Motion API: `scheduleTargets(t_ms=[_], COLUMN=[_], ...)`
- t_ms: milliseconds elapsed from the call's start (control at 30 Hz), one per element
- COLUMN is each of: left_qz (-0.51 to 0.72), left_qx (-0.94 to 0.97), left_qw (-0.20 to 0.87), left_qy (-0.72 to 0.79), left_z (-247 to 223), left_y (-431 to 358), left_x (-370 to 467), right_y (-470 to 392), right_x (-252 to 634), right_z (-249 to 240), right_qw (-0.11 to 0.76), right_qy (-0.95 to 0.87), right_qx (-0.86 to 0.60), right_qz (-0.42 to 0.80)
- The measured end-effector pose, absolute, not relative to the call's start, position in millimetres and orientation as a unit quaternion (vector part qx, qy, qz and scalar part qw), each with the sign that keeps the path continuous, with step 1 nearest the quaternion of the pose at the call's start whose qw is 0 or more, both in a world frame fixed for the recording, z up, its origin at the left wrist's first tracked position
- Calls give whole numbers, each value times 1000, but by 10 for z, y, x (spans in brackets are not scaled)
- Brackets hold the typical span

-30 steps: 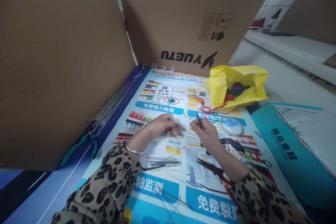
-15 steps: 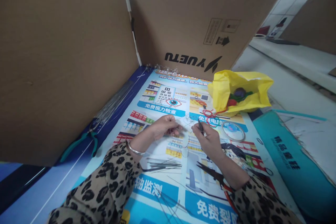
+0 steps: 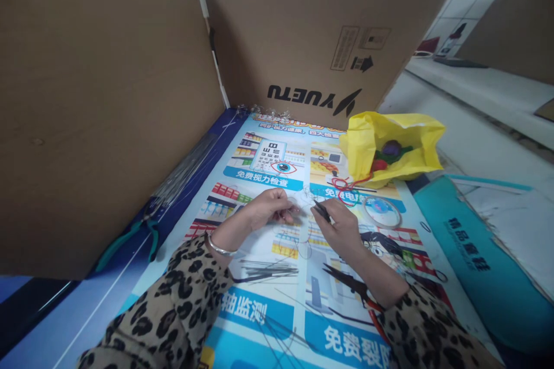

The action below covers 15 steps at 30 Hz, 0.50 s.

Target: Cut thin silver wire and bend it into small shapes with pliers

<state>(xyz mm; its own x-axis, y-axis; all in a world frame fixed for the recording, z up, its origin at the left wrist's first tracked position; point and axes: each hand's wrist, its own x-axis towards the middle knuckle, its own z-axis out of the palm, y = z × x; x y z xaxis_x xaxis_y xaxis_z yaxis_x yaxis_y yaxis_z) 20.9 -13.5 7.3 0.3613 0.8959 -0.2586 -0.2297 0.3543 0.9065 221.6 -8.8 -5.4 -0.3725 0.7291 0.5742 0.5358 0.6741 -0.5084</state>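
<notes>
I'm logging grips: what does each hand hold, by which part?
Right hand: small dark tool, by its body, tip showing. Left hand: thin wire, exact spot unclear.

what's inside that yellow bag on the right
The yellow bag holds a purple ball-like bundle, something green and something red. A red cord trails by its mouth. The bag's folds and these things hide whatever lies deeper.

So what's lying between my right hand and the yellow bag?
In the head view, between your right hand and the yellow bag, loops of red cord lie on the printed sheet, with a pale ring to their right.
</notes>
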Motion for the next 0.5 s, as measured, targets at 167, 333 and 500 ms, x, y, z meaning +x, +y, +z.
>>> scheduleTargets(t_ms=[167,333,500], left_qz=[381,376,384], left_qx=[413,420,418], left_qw=[721,724,719], left_qy=[405,397,401], left_z=[65,37,49], left_y=[-132,-128,-130], left_x=[203,201,200], right_y=[-85,-77,-68], right_x=[2221,2226,2235], right_z=[-65,-73,-77], right_qw=[416,409,395], right_qy=[-815,-827,-837], right_qx=[-388,-374,-372], right_qz=[108,89,74])
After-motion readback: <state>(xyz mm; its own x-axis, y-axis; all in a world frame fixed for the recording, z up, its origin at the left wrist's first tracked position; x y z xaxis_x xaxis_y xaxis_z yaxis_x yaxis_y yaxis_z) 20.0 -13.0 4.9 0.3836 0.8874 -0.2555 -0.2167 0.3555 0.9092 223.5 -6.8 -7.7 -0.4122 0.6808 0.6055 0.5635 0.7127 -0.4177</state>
